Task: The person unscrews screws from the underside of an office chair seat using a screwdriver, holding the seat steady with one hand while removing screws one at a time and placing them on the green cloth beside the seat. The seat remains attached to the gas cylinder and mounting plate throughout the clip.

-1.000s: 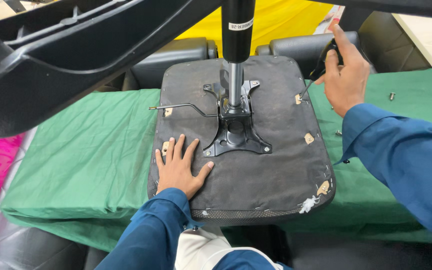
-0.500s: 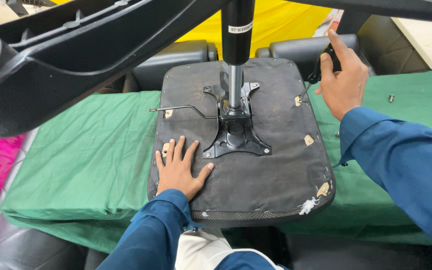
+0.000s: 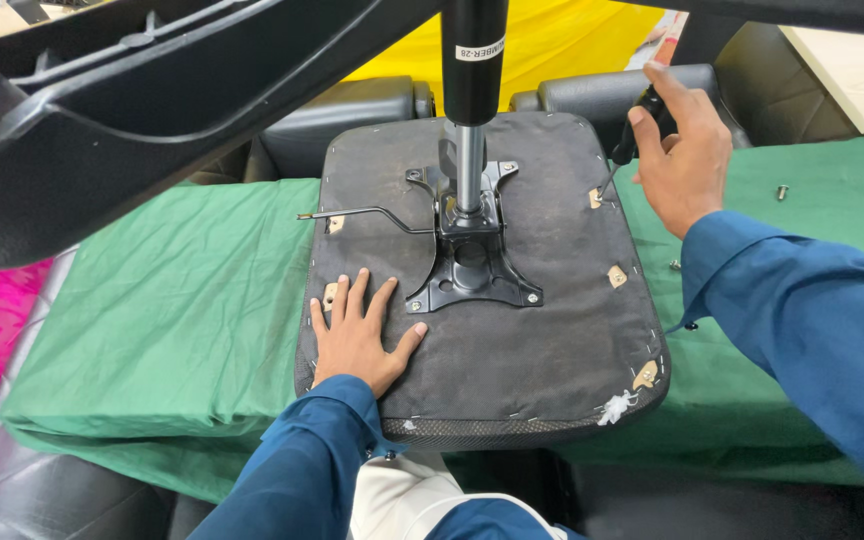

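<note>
Two hands at work: left hand (image 3: 357,338) flat on upturned seat (image 3: 512,370), right hand (image 3: 687,160) gripping screwdriver (image 3: 624,160) at edge bracket (image 3: 595,198), needing steady downward turning.

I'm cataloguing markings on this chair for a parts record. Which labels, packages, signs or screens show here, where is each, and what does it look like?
Label: a small white rectangular sticker with dark print, wrapped round the black gas cylinder that rises from the upturned seat base, near the top of the view.
No packages, signs or screens are in view.
</note>
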